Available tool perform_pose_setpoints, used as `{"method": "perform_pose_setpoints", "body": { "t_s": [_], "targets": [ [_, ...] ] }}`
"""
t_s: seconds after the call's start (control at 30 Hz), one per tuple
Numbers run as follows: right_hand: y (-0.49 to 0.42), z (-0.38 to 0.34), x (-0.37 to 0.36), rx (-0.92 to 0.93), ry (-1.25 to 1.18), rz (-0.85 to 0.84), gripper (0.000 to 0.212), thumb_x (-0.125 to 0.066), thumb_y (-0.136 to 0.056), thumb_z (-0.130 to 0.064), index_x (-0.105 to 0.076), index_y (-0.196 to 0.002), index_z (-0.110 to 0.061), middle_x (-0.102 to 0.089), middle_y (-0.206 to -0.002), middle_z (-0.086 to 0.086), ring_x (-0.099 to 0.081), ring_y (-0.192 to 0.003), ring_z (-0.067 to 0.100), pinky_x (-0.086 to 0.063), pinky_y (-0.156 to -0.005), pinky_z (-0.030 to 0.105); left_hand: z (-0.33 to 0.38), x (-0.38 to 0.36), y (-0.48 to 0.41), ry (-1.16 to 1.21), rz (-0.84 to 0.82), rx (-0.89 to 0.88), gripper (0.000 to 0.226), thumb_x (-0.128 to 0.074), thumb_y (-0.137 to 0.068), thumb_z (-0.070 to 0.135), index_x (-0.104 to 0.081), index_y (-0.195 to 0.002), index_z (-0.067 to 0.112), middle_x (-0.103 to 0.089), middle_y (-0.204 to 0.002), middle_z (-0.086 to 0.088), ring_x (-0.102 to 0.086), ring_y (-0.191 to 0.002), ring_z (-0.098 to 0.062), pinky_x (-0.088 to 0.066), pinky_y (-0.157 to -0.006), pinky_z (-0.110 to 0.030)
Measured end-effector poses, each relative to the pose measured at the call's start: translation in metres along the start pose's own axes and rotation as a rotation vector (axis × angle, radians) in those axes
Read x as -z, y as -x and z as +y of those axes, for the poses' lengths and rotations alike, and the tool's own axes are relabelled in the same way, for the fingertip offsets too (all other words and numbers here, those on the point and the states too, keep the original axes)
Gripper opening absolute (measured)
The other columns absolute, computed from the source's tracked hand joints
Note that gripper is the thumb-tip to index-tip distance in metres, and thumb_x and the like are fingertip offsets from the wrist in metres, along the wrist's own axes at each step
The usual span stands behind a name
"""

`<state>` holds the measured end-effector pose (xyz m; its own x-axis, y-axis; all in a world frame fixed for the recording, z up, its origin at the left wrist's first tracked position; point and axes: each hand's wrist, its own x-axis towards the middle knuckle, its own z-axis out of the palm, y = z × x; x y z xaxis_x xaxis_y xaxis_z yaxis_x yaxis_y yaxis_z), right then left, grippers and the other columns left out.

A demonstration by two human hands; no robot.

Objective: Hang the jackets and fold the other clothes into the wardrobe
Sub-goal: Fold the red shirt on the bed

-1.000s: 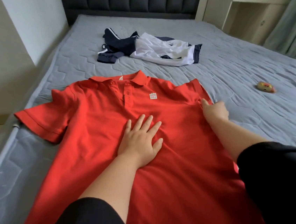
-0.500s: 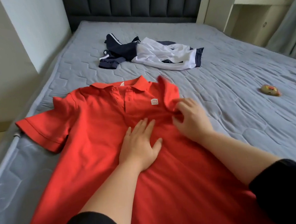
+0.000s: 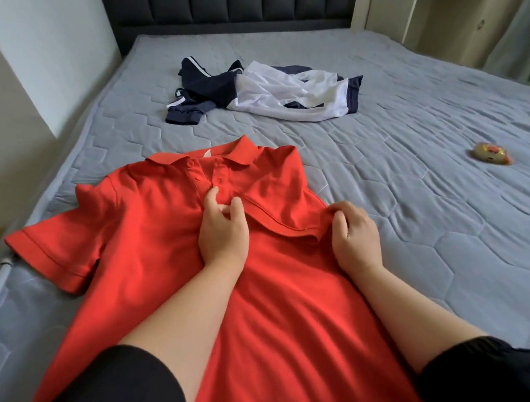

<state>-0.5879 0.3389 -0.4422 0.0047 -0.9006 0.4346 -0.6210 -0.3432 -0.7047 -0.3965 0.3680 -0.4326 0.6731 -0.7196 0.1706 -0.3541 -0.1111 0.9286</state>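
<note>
Polo [image 3: 150, 245] lies face up on the near part of the bed [image 3: 424, 233], its right sleeve folded inward. Right hand [image 3: 354, 237] pinches the fold's edge. Left hand [image 3: 222, 231] rests on the chest with fingers curled; whether it pinches cannot be told. Navy-white clothes [image 3: 265, 96] lie far.

No text, brand, number or sign can be read; the only label in sight is a small white tag [image 3: 206, 153] inside the collar of the red short-sleeved polo shirt [image 3: 149, 232] on the grey quilted bed [image 3: 422, 217], too small to make out.
</note>
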Motion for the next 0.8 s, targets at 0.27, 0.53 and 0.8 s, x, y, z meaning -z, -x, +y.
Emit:
{"method": "perform_pose_setpoints", "body": {
  "t_s": [0.27,0.53,0.8],
  "targets": [
    [-0.001,0.004,-0.006,0.112,0.151,-0.110,0.050,-0.049,-0.059,0.010,-0.060,-0.105,-0.005,-0.061,-0.097,0.007,-0.052,-0.098,0.025,-0.030,-0.076,0.017,0.059,-0.045,-0.041,-0.279,-0.303,-0.160,0.043,-0.058,-0.088,0.038,-0.059,-0.123,0.014,-0.065,-0.118,-0.004,-0.057,-0.114,-0.023,-0.043,-0.094,-0.031],
    [-0.001,0.006,-0.006,0.200,0.132,-0.147,0.045,-0.057,-0.066,0.001,-0.060,-0.110,-0.008,-0.052,-0.123,0.008,-0.050,-0.111,0.025,-0.044,-0.093,0.034,0.051,-0.044,-0.060,0.039,-0.286,0.479,0.020,-0.062,-0.091,0.021,-0.064,-0.100,0.003,-0.063,-0.089,-0.010,-0.061,-0.078,-0.024,-0.051,-0.073,-0.029],
    [0.000,0.005,-0.004,0.088,0.034,0.023,0.032,-0.040,-0.074,-0.009,-0.066,-0.091,0.000,-0.064,-0.096,0.011,-0.057,-0.093,0.028,-0.042,-0.078,0.033,0.048,-0.022,-0.055,-0.775,-0.243,-0.108,0.028,-0.052,-0.095,0.031,-0.059,-0.117,0.014,-0.061,-0.120,-0.011,-0.056,-0.113,-0.033,-0.045,-0.089,-0.039]
  ]
}}
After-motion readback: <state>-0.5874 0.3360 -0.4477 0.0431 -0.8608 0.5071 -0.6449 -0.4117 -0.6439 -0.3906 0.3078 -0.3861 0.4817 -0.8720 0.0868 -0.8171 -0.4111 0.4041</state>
